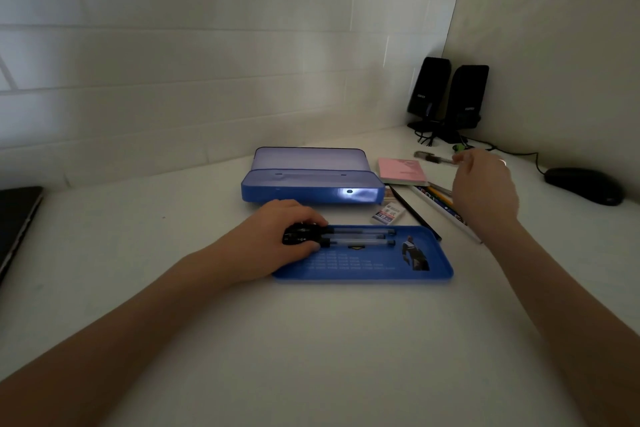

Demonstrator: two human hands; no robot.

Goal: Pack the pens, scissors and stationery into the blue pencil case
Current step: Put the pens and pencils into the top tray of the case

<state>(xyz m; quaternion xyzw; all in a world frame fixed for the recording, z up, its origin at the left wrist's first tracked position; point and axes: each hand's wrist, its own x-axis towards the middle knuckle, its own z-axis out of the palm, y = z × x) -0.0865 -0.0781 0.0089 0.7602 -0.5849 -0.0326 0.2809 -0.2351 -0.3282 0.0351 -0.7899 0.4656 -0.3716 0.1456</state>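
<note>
Left hand [277,239] grips three pens [356,237] on the blue tray [440,274]; right hand [485,191] pinches a small tool [433,158].

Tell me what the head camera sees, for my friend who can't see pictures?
A person's left hand grips three pens on a flat blue tray, while the right hand pinches a small tool. An open blue pencil case sits behind, with a pink notepad, an eraser and pencils beside it.

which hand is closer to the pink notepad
Right. The right hand hovers just right of the pink notepad; the left hand grips pens on the blue tray, nearer the camera.
</note>
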